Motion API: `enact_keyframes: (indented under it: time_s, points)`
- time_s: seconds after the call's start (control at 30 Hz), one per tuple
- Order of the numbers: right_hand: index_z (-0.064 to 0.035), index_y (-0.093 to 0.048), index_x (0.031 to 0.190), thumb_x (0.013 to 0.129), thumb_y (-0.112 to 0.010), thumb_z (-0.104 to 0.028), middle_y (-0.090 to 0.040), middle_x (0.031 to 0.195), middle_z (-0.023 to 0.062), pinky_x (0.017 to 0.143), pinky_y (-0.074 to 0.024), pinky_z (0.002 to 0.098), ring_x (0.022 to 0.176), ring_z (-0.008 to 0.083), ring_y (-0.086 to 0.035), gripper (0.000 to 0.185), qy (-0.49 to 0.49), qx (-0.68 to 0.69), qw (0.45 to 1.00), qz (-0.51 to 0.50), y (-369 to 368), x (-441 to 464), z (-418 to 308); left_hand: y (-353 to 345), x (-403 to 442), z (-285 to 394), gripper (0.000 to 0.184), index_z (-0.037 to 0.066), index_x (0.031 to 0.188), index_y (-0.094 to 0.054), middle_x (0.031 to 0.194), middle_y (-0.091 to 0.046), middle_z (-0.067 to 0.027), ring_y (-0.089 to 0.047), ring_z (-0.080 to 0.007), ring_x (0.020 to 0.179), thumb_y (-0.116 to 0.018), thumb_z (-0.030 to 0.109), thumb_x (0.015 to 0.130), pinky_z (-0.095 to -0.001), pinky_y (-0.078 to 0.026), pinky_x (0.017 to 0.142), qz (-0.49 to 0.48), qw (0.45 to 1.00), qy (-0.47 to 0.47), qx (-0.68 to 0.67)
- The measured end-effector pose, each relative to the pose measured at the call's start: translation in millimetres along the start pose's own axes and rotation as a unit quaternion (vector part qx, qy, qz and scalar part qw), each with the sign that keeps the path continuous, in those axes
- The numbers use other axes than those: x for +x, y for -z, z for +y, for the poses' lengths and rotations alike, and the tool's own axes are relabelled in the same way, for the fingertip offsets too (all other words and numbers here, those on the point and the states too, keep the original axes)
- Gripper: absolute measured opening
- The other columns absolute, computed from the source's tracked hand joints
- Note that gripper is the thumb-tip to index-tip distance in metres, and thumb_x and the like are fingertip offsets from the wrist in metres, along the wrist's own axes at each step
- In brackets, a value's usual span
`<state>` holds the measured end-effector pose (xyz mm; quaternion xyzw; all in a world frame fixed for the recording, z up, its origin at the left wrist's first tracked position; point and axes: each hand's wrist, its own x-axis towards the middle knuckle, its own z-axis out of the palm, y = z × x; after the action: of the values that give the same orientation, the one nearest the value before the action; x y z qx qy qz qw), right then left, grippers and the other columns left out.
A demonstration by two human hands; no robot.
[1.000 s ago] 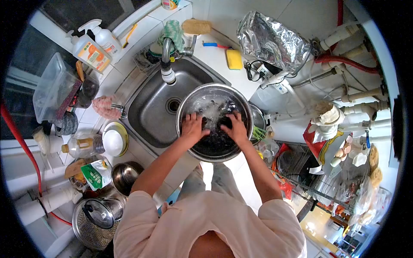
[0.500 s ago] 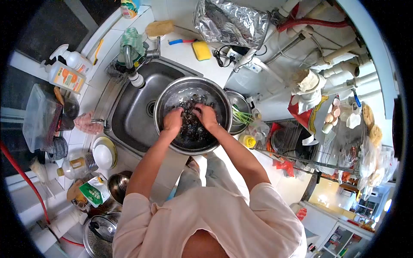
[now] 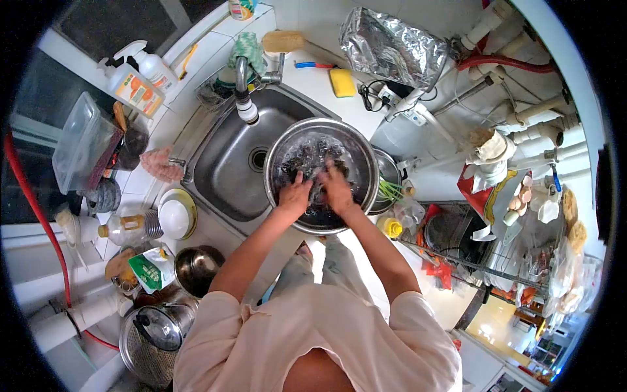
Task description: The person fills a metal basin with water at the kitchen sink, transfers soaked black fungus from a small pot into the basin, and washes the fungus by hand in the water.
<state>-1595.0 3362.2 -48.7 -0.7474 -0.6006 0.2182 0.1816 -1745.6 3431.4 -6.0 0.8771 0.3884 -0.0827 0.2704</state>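
A large round metal basin rests over the right edge of the sink, with water and dark, wet pieces in it. My left hand is in the basin's lower left part, fingers apart over the dark pieces. Beside it, my right hand reaches into the water, its fingers blurred by motion and splashes. What the dark pieces are cannot be made out. The faucet points down into the sink, left of the basin.
A smaller metal bowl with green stalks stands right of the basin. A yellow sponge and a foil-covered object lie behind. Bowls, a bottle and pots are at the left; a wire rack is right.
The view has swung left and back again. My hands came together over the dark pieces, then moved slightly apart and toward me, and the water is more stirred up.
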Motion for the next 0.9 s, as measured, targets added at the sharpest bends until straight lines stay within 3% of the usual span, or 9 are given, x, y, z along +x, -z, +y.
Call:
enact_keyframes:
  time_s: [0.13,0.27,0.37,0.5,0.53,0.63,0.67,0.77,0.9]
  points:
    - [-0.0091,-0.045,0.120,0.065,-0.071,-0.011,-0.032,0.132,0.0195,0.091,-0.0397,0.0395,0.111,0.0357,-0.044,0.061,-0.057,-0.025,0.996,-0.061,31.0,7.0,-19.3,9.0,-12.9,-7.7,0.007,0.005,0.067,-0.061,0.096,-0.059,-0.0120,-0.057,-0.0300,0.086,-0.060,0.012,0.069,-0.0411,-0.046,0.072,0.125,0.990,-0.041,-0.055]
    - [-0.0073,-0.053,0.111,0.071,-0.067,-0.020,-0.051,0.114,0.0152,0.078,-0.0465,0.0387,0.090,0.0331,-0.056,0.045,0.093,0.001,0.995,-0.031,59.3,-7.2,-36.8,17.5,-31.2,1.2,0.008,0.004,0.072,-0.061,0.097,-0.058,-0.0121,-0.056,-0.0303,0.087,-0.060,0.013,0.072,-0.0405,-0.045,0.073,0.187,0.972,-0.098,-0.102]
    - [-0.0031,-0.062,0.089,0.077,-0.063,-0.011,-0.062,0.082,0.0138,0.064,-0.0484,0.0297,0.069,0.0254,-0.063,0.015,0.026,0.177,0.979,0.094,95.5,-18.4,-64.6,60.1,-54.2,26.9,0.012,0.002,0.082,-0.059,0.099,-0.058,-0.0121,-0.056,-0.0304,0.086,-0.059,0.014,0.077,-0.0369,-0.045,0.074,0.320,0.914,-0.150,-0.197]
    - [-0.0009,-0.060,0.085,0.082,-0.056,-0.005,-0.061,0.075,0.0071,0.064,-0.0478,0.0217,0.067,0.0127,-0.060,0.007,-0.012,0.430,0.899,0.085,98.1,-19.0,-62.1,81.4,-66.9,40.3,0.007,0.000,0.082,-0.055,0.098,-0.058,-0.0123,-0.058,-0.0300,0.082,-0.057,0.006,0.077,-0.0339,-0.047,0.068,0.424,0.832,-0.174,-0.314]
    - [-0.0035,-0.060,0.094,0.079,-0.061,-0.007,-0.061,0.089,0.0114,0.073,-0.0484,0.0272,0.080,0.0191,-0.061,0.016,-0.016,0.456,0.890,0.000,84.4,-14.9,-41.7,64.5,-55.1,32.4,0.010,0.000,0.085,-0.055,0.101,-0.056,-0.0128,-0.056,-0.0307,0.088,-0.057,0.006,0.077,-0.0352,-0.045,0.073,0.366,0.862,-0.164,-0.311]
    - [-0.0062,-0.056,0.106,0.073,-0.066,-0.011,-0.054,0.110,0.0148,0.084,-0.0439,0.0354,0.097,0.0279,-0.054,0.034,0.083,-0.064,0.994,-0.013,82.4,-35.4,-49.9,22.0,-42.9,13.2,0.034,0.001,0.100,-0.057,0.113,-0.050,-0.0157,-0.046,-0.0316,0.107,-0.066,0.014,0.070,-0.0398,-0.038,0.089,-0.029,0.999,0.012,-0.006]
    - [-0.0074,-0.054,0.111,0.071,-0.068,-0.013,-0.049,0.119,0.0159,0.089,-0.0412,0.0390,0.105,0.0318,-0.050,0.043,0.098,-0.119,0.988,-0.013,90.2,-38.2,-56.3,35.6,-53.7,18.0,0.043,0.002,0.103,-0.057,0.114,-0.050,-0.0168,-0.045,-0.0327,0.109,-0.070,0.015,0.065,-0.0400,-0.038,0.091,0.036,0.997,-0.059,0.028]
    - [-0.0051,-0.055,0.110,0.076,-0.065,-0.012,-0.057,0.107,0.0135,0.081,-0.0454,0.0320,0.093,0.0262,-0.058,0.037,0.061,0.201,0.977,0.028,132.7,-48.0,-87.6,65.7,-69.9,32.7,0.030,0.004,0.096,-0.060,0.111,-0.053,-0.0152,-0.050,-0.0326,0.101,-0.066,0.018,0.070,-0.0389,-0.041,0.087,0.220,0.955,-0.128,-0.155]
    - [-0.0016,-0.056,0.106,0.083,-0.059,-0.013,-0.062,0.094,0.0091,0.072,-0.0465,0.0238,0.085,0.0095,-0.056,0.026,0.024,0.508,0.861,-0.005,144.1,-42.1,-88.4,100.2,-73.3,46.2,0.024,0.003,0.093,-0.060,0.099,-0.059,-0.0126,-0.056,-0.0291,0.094,-0.066,0.014,0.072,-0.0328,-0.043,0.084,0.127,0.847,-0.242,-0.456]
